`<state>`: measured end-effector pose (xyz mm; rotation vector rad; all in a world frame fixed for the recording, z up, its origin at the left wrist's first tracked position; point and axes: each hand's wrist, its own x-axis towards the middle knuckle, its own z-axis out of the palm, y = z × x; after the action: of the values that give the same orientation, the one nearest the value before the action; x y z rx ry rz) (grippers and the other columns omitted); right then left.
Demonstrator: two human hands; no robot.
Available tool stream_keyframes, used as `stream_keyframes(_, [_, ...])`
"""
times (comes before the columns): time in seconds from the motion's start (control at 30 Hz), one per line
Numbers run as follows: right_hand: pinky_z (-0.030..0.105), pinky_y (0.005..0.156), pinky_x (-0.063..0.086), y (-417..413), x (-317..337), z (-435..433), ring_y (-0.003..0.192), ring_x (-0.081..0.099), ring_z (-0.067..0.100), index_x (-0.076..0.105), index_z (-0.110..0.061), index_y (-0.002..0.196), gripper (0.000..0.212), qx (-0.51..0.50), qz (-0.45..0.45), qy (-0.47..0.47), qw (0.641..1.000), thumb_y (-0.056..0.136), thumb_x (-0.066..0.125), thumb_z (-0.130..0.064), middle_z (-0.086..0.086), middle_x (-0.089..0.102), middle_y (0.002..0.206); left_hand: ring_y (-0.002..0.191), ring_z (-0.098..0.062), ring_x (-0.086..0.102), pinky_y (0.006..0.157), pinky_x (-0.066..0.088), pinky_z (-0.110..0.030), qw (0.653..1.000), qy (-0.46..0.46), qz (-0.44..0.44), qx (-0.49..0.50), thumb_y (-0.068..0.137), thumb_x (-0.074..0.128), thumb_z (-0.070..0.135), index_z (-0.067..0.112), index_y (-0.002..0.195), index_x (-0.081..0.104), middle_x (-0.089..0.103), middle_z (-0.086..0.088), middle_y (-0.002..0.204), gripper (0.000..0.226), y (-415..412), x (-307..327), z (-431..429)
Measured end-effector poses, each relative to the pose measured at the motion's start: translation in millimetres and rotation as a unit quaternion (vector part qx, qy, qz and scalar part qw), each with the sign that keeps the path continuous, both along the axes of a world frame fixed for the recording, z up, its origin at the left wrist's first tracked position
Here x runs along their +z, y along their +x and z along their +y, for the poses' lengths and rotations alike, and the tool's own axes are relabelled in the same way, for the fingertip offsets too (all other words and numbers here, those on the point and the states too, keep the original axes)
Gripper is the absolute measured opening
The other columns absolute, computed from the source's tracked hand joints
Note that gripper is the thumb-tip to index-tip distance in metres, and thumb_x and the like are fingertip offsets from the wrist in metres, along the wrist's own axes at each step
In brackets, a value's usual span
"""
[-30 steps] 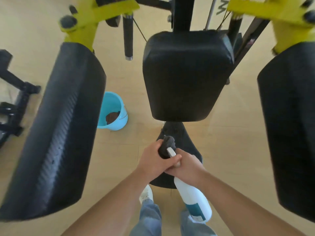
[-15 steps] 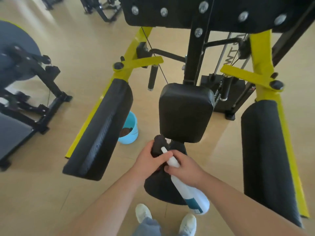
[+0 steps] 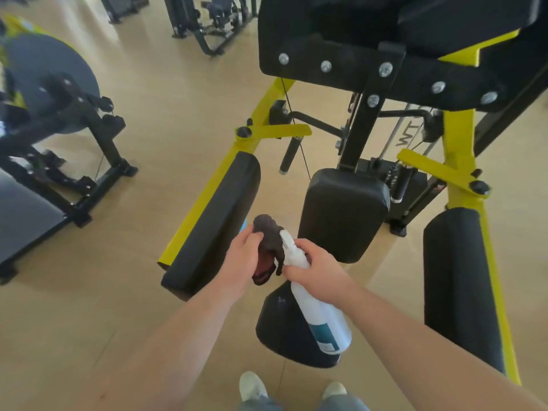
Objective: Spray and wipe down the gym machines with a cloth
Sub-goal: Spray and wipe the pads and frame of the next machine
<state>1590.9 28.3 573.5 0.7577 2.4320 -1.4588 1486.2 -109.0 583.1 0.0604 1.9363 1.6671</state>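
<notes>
While we stand facing the yellow-framed machine (image 3: pixel 460 134), our left hand (image 3: pixel 243 259) grips the bunched dark cloth (image 3: pixel 271 243) and our right hand (image 3: pixel 318 269) curls round the spray bottle (image 3: pixel 321 317) neck, nozzle at the cloth, above the round black seat (image 3: pixel 278 329).

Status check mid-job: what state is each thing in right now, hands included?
Left hand, holds the bunched cloth.
Right hand, grips the bottle by its neck.
Bottle, tilted, nozzle at the cloth.
Cloth, crumpled, off the machine.
Seat, untouched, below the bottle.
Back pad, untouched.
</notes>
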Motion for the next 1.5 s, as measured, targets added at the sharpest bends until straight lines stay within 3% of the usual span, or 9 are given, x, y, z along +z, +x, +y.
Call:
stream_keyframes(0.13, [0.025, 0.075, 0.057, -2.2, 6.0, 1.9, 0.089, 0.064, 0.011, 0.046, -0.046, 0.131, 0.047, 0.019, 0.004, -0.014, 1.0, 0.09, 0.068, -0.04, -0.02, 0.06, 0.101, 0.084, -0.01, 0.063, 0.077, 0.05, -0.026, 0.999, -0.034, 0.037, -0.004, 0.098, 0.045, 0.005, 0.024, 0.1, 0.074, 0.073, -0.005, 0.096, 0.034, 3.2, 7.7, -17.6])
stream_keyframes(0.27, [0.016, 0.063, 0.05, -11.8, 16.6, 8.7, 0.084, 0.064, 0.01, 0.037, -0.053, 0.121, 0.045, 0.062, 0.019, -0.039, 0.997, 0.092, 0.068, -0.038, -0.021, 0.057, 0.098, 0.085, -0.009, 0.066, 0.082, 0.053, -0.028, 0.996, -0.055, 0.059, 0.043, 0.099, 0.05, 0.005, 0.027, 0.102, 0.073, 0.076, 0.001, 0.093, 0.031, 8.5, 17.3, -28.3])
stream_keyframes(0.47, [0.025, 0.072, 0.058, -28.1, 35.6, 20.2, 0.09, 0.065, 0.015, 0.04, -0.049, 0.136, 0.052, 0.166, 0.025, -0.077, 0.983, 0.092, 0.065, -0.039, -0.013, 0.061, 0.106, 0.064, 0.002, 0.06, 0.064, 0.048, -0.012, 0.977, -0.103, 0.117, 0.143, 0.098, 0.056, 0.007, 0.02, 0.09, 0.07, 0.067, 0.013, 0.069, 0.021, 40.0, 35.1, -23.6])
stream_keyframes(0.7, [0.039, 0.087, 0.061, -26.7, 44.5, 16.8, 0.092, 0.065, 0.019, 0.046, -0.045, 0.126, 0.043, 0.25, 0.047, -0.117, 0.96, 0.091, 0.069, -0.035, -0.008, 0.061, 0.104, 0.058, -0.006, 0.05, 0.06, 0.041, -0.024, 0.933, -0.107, 0.12, 0.321, 0.097, 0.051, 0.003, 0.005, 0.09, 0.061, 0.056, -0.001, 0.071, 0.012, 82.2, 43.6, -31.4])
stream_keyframes(0.9, [0.031, 0.078, 0.058, -11.3, 46.8, 0.1, 0.091, 0.064, 0.018, 0.046, -0.04, 0.128, 0.041, 0.304, 0.039, -0.118, 0.944, 0.094, 0.067, -0.031, -0.005, 0.061, 0.103, 0.066, -0.005, 0.063, 0.061, 0.049, -0.015, 0.902, -0.073, 0.11, 0.412, 0.098, 0.051, 0.003, 0.025, 0.094, 0.068, 0.067, 0.012, 0.07, 0.028, 107.8, 51.4, -55.0])
stream_keyframes(1.0, [0.028, 0.073, 0.057, -10.2, 46.6, -12.6, 0.091, 0.064, 0.016, 0.045, -0.04, 0.131, 0.044, 0.325, 0.037, -0.108, 0.939, 0.093, 0.067, -0.032, -0.008, 0.06, 0.103, 0.075, -0.014, 0.065, 0.066, 0.05, -0.02, 0.888, -0.07, 0.099, 0.445, 0.098, 0.053, 0.007, 0.03, 0.097, 0.068, 0.068, 0.005, 0.078, 0.027, 115.5, 52.7, -65.2])
stream_keyframes(1.27, [0.045, 0.085, 0.062, -10.6, 33.8, -31.0, 0.093, 0.066, 0.027, 0.059, -0.029, 0.103, 0.015, 0.254, 0.039, -0.109, 0.96, 0.092, 0.066, -0.036, 0.006, 0.065, 0.1, 0.075, -0.015, 0.063, 0.068, 0.049, -0.026, 0.874, -0.075, 0.094, 0.472, 0.1, 0.051, 0.009, 0.033, 0.092, 0.063, 0.067, -0.001, 0.084, 0.029, 133.2, 49.2, -76.5])
stream_keyframes(1.4, [0.03, 0.068, 0.057, -17.1, 36.2, -17.6, 0.092, 0.066, 0.021, 0.052, -0.034, 0.124, 0.032, 0.238, 0.04, -0.141, 0.96, 0.095, 0.066, -0.036, 0.002, 0.064, 0.105, 0.082, -0.021, 0.068, 0.077, 0.054, -0.036, 0.88, -0.083, 0.1, 0.456, 0.1, 0.053, 0.012, 0.034, 0.095, 0.066, 0.07, 0.001, 0.083, 0.026, 130.9, 47.1, -76.4])
stream_keyframes(1.5, [0.034, 0.072, 0.061, -23.8, 36.1, -8.9, 0.089, 0.064, 0.022, 0.054, -0.035, 0.101, 0.012, 0.205, 0.049, -0.13, 0.969, 0.095, 0.065, -0.033, 0.0, 0.061, 0.098, 0.082, -0.018, 0.066, 0.072, 0.052, -0.032, 0.89, -0.095, 0.112, 0.432, 0.101, 0.052, 0.014, 0.029, 0.106, 0.065, 0.069, 0.0, 0.087, 0.021, 123.9, 48.8, -67.8])
